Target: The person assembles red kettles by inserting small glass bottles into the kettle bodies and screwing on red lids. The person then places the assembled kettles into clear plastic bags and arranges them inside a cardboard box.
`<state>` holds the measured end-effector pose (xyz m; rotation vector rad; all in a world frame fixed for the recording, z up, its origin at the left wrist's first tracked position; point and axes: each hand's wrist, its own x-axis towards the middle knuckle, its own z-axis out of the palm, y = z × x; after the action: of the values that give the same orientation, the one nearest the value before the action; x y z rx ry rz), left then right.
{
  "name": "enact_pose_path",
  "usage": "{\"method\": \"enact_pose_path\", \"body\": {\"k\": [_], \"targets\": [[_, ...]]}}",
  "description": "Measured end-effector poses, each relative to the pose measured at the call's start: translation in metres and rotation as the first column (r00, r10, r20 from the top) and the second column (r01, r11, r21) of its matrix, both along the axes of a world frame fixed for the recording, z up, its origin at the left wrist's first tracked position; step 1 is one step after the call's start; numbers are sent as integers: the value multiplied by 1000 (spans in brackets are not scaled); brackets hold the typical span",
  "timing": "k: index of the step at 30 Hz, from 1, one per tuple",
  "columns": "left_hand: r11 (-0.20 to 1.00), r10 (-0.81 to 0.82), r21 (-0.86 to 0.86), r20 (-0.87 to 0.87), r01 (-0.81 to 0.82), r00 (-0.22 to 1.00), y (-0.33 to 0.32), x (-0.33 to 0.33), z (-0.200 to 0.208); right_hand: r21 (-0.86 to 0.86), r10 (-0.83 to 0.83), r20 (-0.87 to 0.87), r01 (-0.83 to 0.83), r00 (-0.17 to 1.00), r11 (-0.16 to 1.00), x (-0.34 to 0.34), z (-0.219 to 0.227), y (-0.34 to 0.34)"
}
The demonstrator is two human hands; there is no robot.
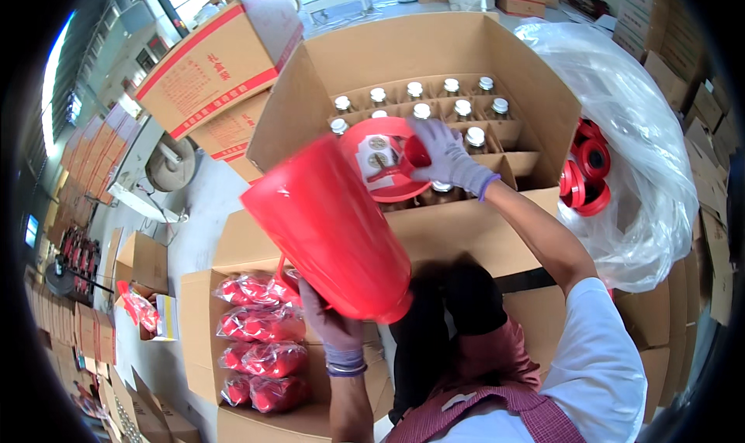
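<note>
My left hand [334,330], in a grey glove, is closed round the lower part of a large glossy red cylinder [330,230], held tilted above the boxes. Its fingertips are partly hidden by the cylinder. My right hand [452,157], also gloved, is closed on a small red cup-shaped piece [415,153]. That piece is over a round red basin [349,136], in which white printed labels [379,154] lie. The basin rests on glass bottles with white caps [475,139], standing in the divided compartments of a large open cardboard box [403,47].
Left of my legs, an open carton [203,342] holds several plastic-wrapped red parts [264,327]. A clear plastic bag [648,171] with round red-and-black parts [594,160] stands right of the bottle box. Stacked cartons [209,67] rise at the far left.
</note>
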<state>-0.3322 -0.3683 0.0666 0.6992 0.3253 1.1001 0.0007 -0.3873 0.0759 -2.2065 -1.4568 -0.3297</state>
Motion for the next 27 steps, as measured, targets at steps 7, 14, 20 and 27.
{"method": "enact_pose_path", "body": {"k": [7, 14, 20, 27], "targets": [[979, -124, -116, 304, 166, 945, -2, 52, 7, -2, 157, 176, -159, 972, 987, -34, 11, -30], [941, -242, -146, 340, 305, 909, -54, 79, -28, -300, 119, -20, -120, 993, 946, -104, 7, -181], [959, -261, -80, 131, 273, 956, -95, 92, -50, 40, 163, -295, -158, 941, 987, -121, -33, -232], [973, -222, 35, -133, 229, 966, -133, 82, -35, 621, 200, -506, 193, 839, 760, -127, -76, -232]]}}
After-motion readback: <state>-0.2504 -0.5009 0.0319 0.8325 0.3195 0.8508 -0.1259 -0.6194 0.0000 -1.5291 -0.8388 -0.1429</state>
